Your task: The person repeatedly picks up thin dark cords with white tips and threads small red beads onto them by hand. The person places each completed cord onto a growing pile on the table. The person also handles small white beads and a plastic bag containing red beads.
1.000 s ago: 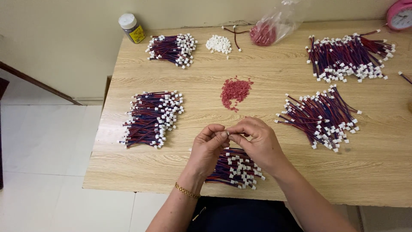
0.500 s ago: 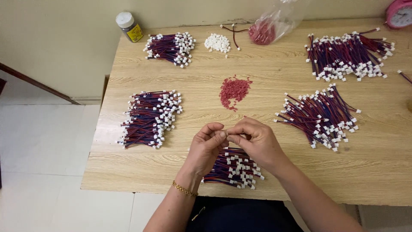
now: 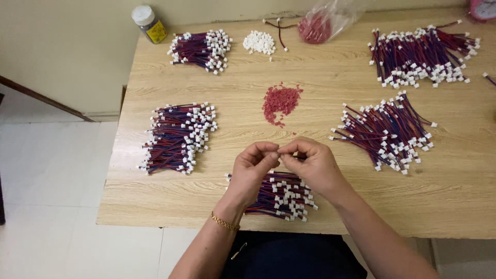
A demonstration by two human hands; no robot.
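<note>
Surface: light wooden table [image 3: 330,67] | five bundles of red-and-blue wires with white plugs, e.g. left bundle [image 3: 178,137] | loose red bits pile [image 3: 281,101] | white connector heap [image 3: 259,42] | clear plastic bag [image 3: 325,23] | white-capped small jar [image 3: 149,23] at back left corner.

Whatever the pinched fingertips [image 3: 279,153] hold is too small to tell. The hands cover part of the wire bundle [image 3: 281,196] at the worktop's near edge. A pink object [image 3: 483,8] at the far right corner is cut off.
</note>
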